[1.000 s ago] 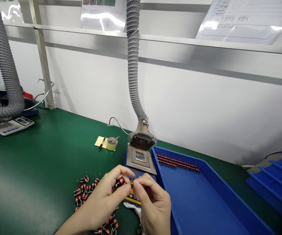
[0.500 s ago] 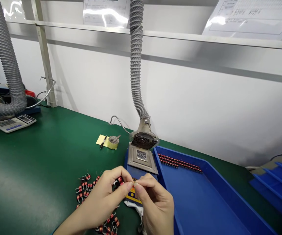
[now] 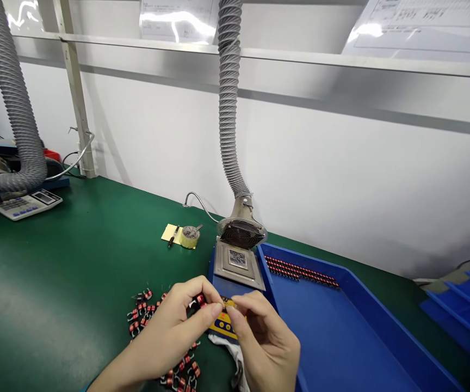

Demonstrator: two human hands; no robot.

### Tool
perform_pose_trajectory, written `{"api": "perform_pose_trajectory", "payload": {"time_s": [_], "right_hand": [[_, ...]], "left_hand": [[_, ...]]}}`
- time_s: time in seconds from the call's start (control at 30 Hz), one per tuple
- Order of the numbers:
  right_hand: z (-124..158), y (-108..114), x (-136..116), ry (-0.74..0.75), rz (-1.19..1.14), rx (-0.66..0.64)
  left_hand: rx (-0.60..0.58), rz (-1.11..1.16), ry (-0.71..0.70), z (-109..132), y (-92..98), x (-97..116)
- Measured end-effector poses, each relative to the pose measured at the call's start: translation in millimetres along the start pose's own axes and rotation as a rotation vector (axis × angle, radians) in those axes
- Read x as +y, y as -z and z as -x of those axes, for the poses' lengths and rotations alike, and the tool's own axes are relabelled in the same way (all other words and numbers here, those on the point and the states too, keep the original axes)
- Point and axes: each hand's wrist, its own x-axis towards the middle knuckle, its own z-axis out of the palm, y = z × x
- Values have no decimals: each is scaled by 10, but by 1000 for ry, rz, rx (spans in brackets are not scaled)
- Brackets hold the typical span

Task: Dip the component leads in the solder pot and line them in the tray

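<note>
My left hand (image 3: 178, 321) is closed in a pinch, thumb against forefinger, above the front of a small blue and yellow heating unit (image 3: 222, 325). A red and black wire-wound coil (image 3: 199, 300) shows between its curled fingers. Close beside its fingertips is my right hand (image 3: 261, 337), also pinched, thumb and forefinger nearly meeting. What lies between the right fingertips is too small to make out. Below and left of my left hand, a loose heap of similar coils (image 3: 141, 313) with bent metal leads lies on the green table, partly hidden by my wrist.
A blue tray (image 3: 365, 337) on the right holds rows of coils (image 3: 300, 271) at its far end. A fume hose (image 3: 230, 109) hangs over the unit's metal plate (image 3: 222, 267). Tape (image 3: 189, 237), a pen (image 3: 173, 237), a white cloth (image 3: 235, 354) and a calculator (image 3: 26, 204) lie about.
My right hand has moved slightly right and its fingertips have drawn a little apart from the left ones. My left hand stays almost in place. The view has shifted slightly.
</note>
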Motion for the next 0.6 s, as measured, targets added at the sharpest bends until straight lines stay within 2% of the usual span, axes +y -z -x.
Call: {"api": "perform_pose_trajectory", "payload": {"time_s": [0.23,0.37,0.47,0.6], "right_hand": [[-12,24,18,-64,22,-45],[-24,45,-28,-81,20,-186],[-50,75,-71,-16,-28,-302],[-84,116,-81,153,8,-243]], "left_hand": [[1,-1,19,9,8,-7],[32,49,-13,-20,-1,-2],[46,18,-9,-20,1,8],[27,-81,-10,4,6,30]]}}
